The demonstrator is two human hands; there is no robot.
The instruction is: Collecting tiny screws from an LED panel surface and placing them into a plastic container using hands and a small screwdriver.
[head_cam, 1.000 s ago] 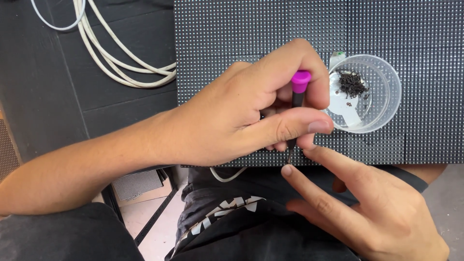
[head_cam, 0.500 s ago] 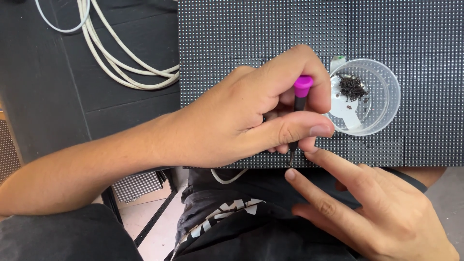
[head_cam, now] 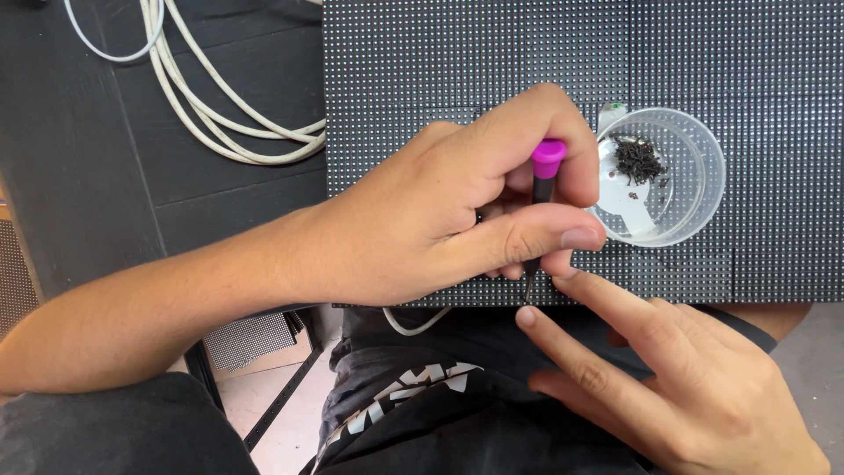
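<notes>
My left hand (head_cam: pixel 457 211) grips a small screwdriver (head_cam: pixel 542 180) with a black shaft and a magenta cap, held upright with its tip at the near edge of a dark dotted LED panel (head_cam: pixel 492 70). The index finger curls over the cap and the thumb presses the shaft. My right hand (head_cam: pixel 668 378) lies below the panel's edge, fingers spread, with the index fingertip touching the panel right beside the screwdriver tip. It holds nothing.
A clear plastic cup (head_cam: pixel 703 189) with several tiny dark screws sits on the panel just right of my left hand. White cables (head_cam: pixel 220 123) coil on the dark table at upper left. My lap in dark clothing (head_cam: pixel 422 413) fills the bottom.
The view has shifted slightly; both hands stay in place around the screwdriver, with only small finger movement of the right hand.
</notes>
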